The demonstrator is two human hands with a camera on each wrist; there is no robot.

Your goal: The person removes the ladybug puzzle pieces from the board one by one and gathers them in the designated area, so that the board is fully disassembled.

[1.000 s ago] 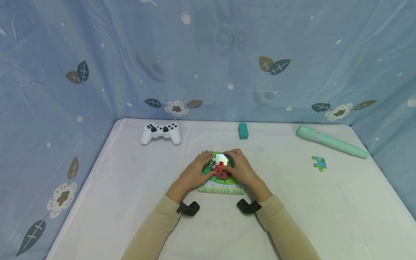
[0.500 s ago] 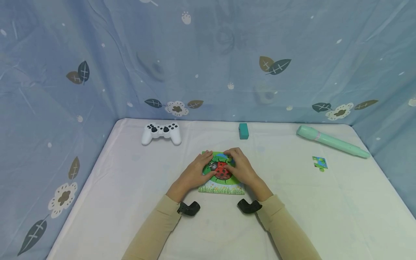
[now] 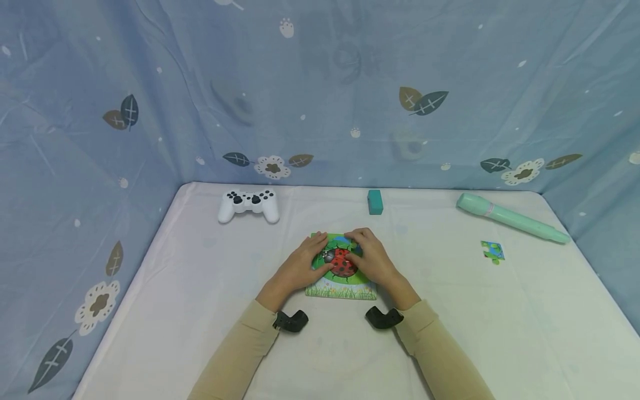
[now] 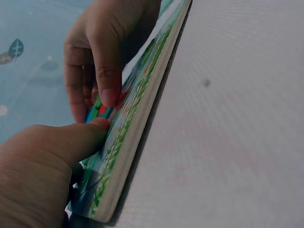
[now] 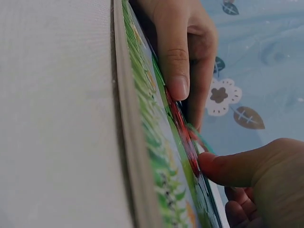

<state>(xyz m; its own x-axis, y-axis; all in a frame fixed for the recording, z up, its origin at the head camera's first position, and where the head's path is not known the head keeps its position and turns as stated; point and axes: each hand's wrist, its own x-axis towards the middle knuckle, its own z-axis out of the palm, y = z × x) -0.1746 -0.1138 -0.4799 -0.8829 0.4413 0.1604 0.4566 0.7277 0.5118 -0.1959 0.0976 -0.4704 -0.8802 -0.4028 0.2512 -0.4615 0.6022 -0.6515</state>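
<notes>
A ladybug jigsaw puzzle [image 3: 340, 290] in a flat tray lies on the white cloth. My left hand [image 3: 300, 265] rests along its left side, fingers extended to the top edge and thumb on the picture. At the upper right of the puzzle, my right hand [image 3: 371, 260] pinches a puzzle piece [image 3: 342, 243] between thumb and fingers. The left wrist view shows this piece [image 4: 99, 110] in blue, green and red by the right thumb. Its thin edge stands slightly raised from the picture in the right wrist view.
Another puzzle piece [image 3: 493, 251] lies apart on the right, below a mint-green microphone-shaped stick [image 3: 512, 218]. A white game controller [image 3: 248, 205] and a teal block [image 3: 375, 202] sit near the back edge. Blue patterned cloth [image 3: 320, 100] walls the back and sides.
The piece under my right hand has tilted: its bright glare is gone and its blue, green and red print shows. My left hand keeps its place on the puzzle.
</notes>
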